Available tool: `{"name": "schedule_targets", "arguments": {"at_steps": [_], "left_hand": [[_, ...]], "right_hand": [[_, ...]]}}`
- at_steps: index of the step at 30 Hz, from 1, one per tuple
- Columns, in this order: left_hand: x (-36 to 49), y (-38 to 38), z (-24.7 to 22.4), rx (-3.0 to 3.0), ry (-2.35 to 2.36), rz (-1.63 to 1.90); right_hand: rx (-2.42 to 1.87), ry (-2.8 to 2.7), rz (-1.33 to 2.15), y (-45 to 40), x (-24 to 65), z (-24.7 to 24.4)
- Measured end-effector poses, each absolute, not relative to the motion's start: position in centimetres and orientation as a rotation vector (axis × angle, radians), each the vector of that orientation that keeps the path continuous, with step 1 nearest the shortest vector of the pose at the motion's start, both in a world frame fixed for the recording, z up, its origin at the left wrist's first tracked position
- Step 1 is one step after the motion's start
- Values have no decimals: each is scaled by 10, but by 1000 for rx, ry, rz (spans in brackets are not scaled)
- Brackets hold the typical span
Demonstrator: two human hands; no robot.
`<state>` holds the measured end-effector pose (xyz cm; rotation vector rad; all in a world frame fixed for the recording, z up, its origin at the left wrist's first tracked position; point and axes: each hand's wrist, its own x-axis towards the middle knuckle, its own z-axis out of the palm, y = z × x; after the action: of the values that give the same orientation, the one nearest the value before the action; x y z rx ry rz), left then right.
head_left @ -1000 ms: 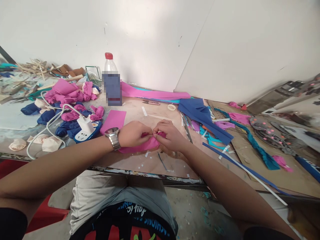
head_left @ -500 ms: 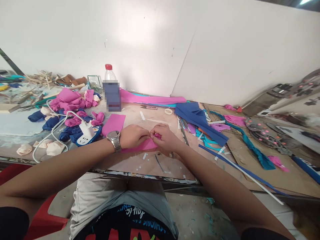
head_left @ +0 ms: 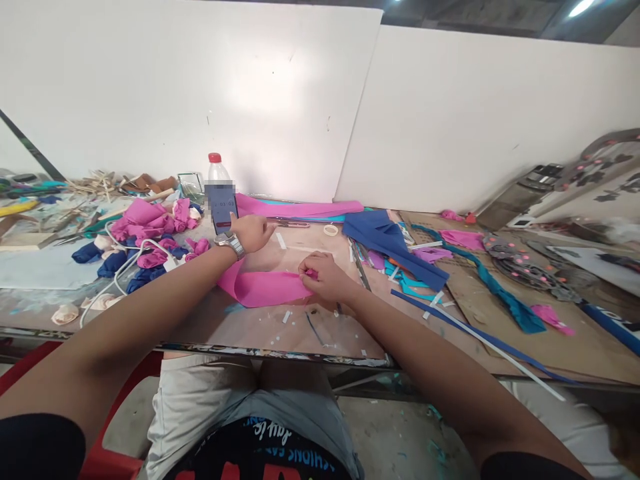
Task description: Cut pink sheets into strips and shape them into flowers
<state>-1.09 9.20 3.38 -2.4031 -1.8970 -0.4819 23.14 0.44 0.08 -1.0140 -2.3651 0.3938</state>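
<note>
A pink strip, crepe paper or fabric [head_left: 273, 288], lies curved across the table in front of me. Its right end is pinched and bunched in the fingers of my right hand [head_left: 323, 275]. My left hand [head_left: 253, 233], with a watch on the wrist, is off the strip and up at a phone [head_left: 223, 203]. One finger points at the lower part of the phone's screen; whether it touches cannot be made out. The phone stands upright against a bottle with a red cap [head_left: 215, 159].
Pink, navy and cream rolled rosettes [head_left: 145, 223] crowd the left, with a white cable [head_left: 120, 267] across them. Behind lie long pink strips [head_left: 300, 209], small scissors-like snips [head_left: 295, 225] and a tape ring [head_left: 331, 230]. Blue cloth [head_left: 383, 237] and a teal twisted strip [head_left: 505, 293] lie right.
My left hand has left the pink strip and moved up and left to the phone. My right hand keeps its pinch. The camera view has tilted slightly upward.
</note>
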Motion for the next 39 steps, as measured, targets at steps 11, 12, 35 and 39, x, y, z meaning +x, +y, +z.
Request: {"name": "schedule_targets", "arguments": {"at_steps": [11, 12, 35, 39], "left_hand": [[-5, 99, 21, -2350, -1917, -431], [-5, 99, 21, -2343, -1920, -431], [8, 11, 29, -3418, -1398, -573], [3, 9, 23, -3465, -1443, -595]], "right_hand": [[-1005, -2374, 420, 3, 231, 2], [-1004, -2376, 423, 3, 230, 2], [-943, -2344, 396, 1, 229, 5], [-909, -2342, 420, 2, 230, 3]]}}
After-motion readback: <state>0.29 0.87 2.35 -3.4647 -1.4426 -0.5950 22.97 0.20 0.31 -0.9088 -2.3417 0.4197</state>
